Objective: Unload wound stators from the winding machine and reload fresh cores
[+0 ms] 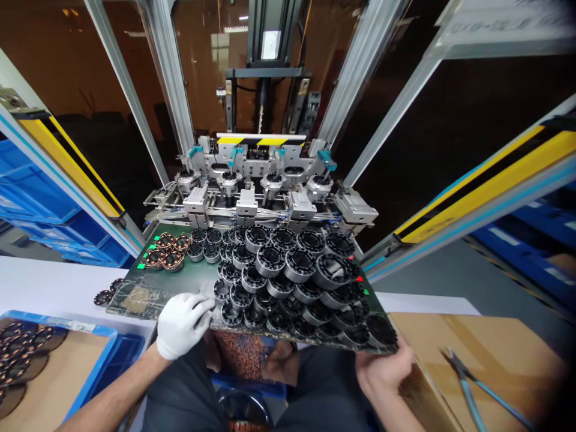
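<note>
My left hand (182, 324), in a white glove, rests on the front part of a dark green board (180, 288). Its fingers stretch toward the nearest stator core (231, 313), and nothing shows in them. Bare, my right hand (387, 367) is at the board's front right corner; its fingers are mostly hidden there. Many stator cores with black insulators (300, 265) stand in rows and stacks on the board's middle and right. Copper-wound stators (171, 259) sit together at the back left, beside smaller black-topped cores (212, 252).
Behind the board stands a machine fixture (246, 201) with several stations. A blue-rimmed tray (96, 372) of wound stators lies at left, near loose stators (103, 297). Pliers (465, 384) lie on a cardboard box (486, 342) at right. Below is a bin of copper-coloured bits (240, 354).
</note>
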`<state>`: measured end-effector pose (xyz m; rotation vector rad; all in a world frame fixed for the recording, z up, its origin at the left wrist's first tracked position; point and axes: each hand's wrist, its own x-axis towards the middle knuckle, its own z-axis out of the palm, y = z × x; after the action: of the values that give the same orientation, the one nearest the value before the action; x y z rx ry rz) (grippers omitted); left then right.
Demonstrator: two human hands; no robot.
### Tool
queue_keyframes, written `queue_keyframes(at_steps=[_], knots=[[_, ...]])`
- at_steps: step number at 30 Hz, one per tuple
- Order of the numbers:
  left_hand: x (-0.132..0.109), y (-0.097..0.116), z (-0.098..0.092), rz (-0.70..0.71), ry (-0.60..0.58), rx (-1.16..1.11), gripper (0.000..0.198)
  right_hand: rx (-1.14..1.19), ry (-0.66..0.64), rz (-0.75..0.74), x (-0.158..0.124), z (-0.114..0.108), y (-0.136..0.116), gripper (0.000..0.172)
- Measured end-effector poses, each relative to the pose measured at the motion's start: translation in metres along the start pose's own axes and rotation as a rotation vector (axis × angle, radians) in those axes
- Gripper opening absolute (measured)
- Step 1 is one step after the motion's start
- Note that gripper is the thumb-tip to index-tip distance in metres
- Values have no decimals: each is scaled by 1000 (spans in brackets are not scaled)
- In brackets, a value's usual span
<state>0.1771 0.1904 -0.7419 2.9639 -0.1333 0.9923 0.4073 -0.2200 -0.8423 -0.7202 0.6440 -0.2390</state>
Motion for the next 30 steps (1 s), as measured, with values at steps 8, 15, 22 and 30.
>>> queue_keyframes(at_steps=[8, 15, 22, 30], knots=[[0, 1, 1, -7, 8, -23, 25, -35, -40, -21, 11, -11, 5, 27], [-3, 1, 2, -17, -1, -23, 25, -38, -65, -5, 9, -10, 2, 26], [-2, 1, 2, -16, 2, -18, 25, -45, -66, -46, 7, -8, 3, 23], [1, 1, 0, 3, 13, 9, 28, -22, -75, -41, 9, -8, 4, 28]])
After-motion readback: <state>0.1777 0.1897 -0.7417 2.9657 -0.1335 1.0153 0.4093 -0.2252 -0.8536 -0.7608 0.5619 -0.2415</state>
